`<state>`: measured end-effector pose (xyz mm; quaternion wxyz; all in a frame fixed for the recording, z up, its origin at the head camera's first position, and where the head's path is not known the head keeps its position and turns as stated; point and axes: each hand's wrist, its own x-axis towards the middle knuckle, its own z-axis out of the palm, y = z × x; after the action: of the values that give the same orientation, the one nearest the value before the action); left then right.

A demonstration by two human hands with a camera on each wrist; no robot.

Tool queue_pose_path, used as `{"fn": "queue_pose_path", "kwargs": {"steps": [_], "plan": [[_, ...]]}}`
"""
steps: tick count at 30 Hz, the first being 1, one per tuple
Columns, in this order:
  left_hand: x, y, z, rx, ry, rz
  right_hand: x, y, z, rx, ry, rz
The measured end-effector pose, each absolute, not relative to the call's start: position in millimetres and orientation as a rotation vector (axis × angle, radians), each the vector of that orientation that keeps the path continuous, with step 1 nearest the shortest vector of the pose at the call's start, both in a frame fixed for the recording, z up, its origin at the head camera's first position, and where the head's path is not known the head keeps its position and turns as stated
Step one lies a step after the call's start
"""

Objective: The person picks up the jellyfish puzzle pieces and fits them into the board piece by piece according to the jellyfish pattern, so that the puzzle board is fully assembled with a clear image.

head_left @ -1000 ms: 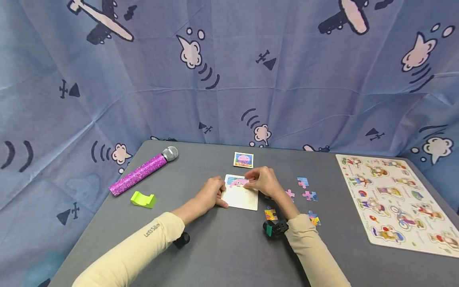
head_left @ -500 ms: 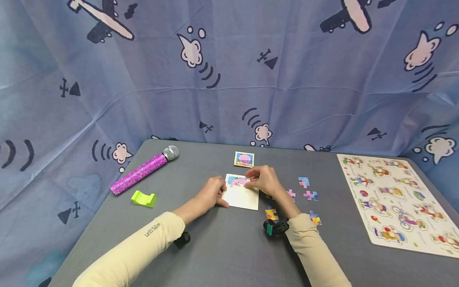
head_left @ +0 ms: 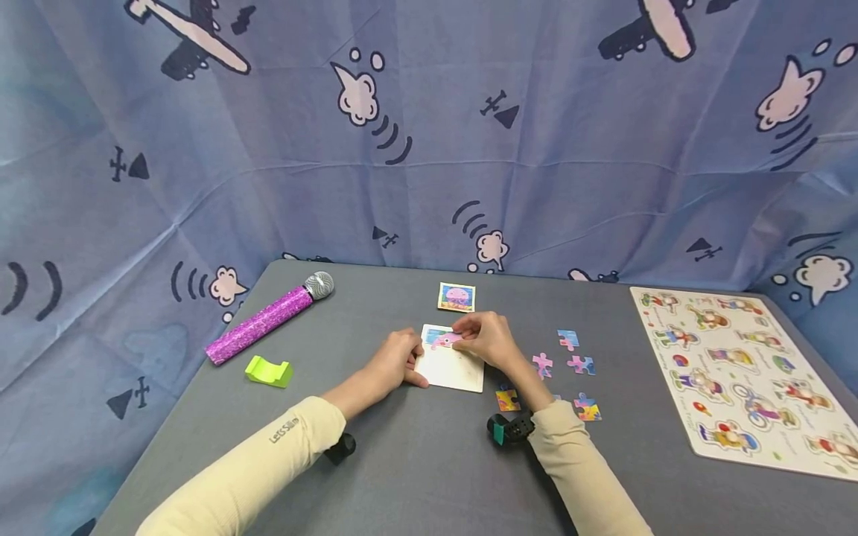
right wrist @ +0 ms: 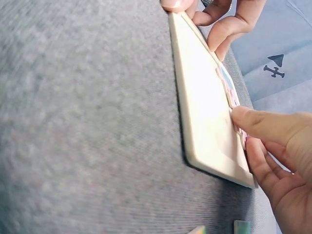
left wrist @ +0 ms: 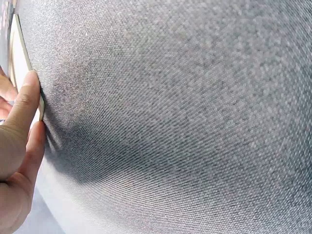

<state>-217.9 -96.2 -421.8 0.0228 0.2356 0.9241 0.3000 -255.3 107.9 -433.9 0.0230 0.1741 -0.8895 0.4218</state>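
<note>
A white puzzle tray (head_left: 450, 373) lies flat on the grey table, with pink and blue puzzle pieces (head_left: 439, 339) along its far edge. The left hand (head_left: 395, 361) holds the tray's left edge; in the left wrist view its finger and thumb (left wrist: 27, 112) press against the rim. At the tray's far right, the right hand (head_left: 492, 342) pinches a pink piece, largely covered by its fingers in the head view. The right wrist view shows the right hand's (right wrist: 278, 151) thumb and fingers on that piece at the tray (right wrist: 209, 112) edge.
Several loose puzzle pieces (head_left: 580, 365) lie to the right. A small jellyfish picture card (head_left: 456, 297) is behind the tray. Further left are a purple microphone (head_left: 261, 324) and a green block (head_left: 269, 372); a large picture board (head_left: 744, 372) lies at the right.
The right hand has shifted slightly left along the tray's far edge, uncovering more of a loose pink piece beside its wrist. The left hand stays in place.
</note>
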Motion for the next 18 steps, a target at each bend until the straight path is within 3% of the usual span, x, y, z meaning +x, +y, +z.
{"fn": "queue_pose_path", "kwargs": {"steps": [12,18], "plan": [[-219.2,-96.2,-421.9,0.755,2.867,0.934,-255.7,105.2,-431.0,0.583,-2.756,1.315],[-218.6,-95.8,-422.0,0.727,2.861,0.928,-256.6,110.7,-434.2,0.606,-2.689,1.535]]}}
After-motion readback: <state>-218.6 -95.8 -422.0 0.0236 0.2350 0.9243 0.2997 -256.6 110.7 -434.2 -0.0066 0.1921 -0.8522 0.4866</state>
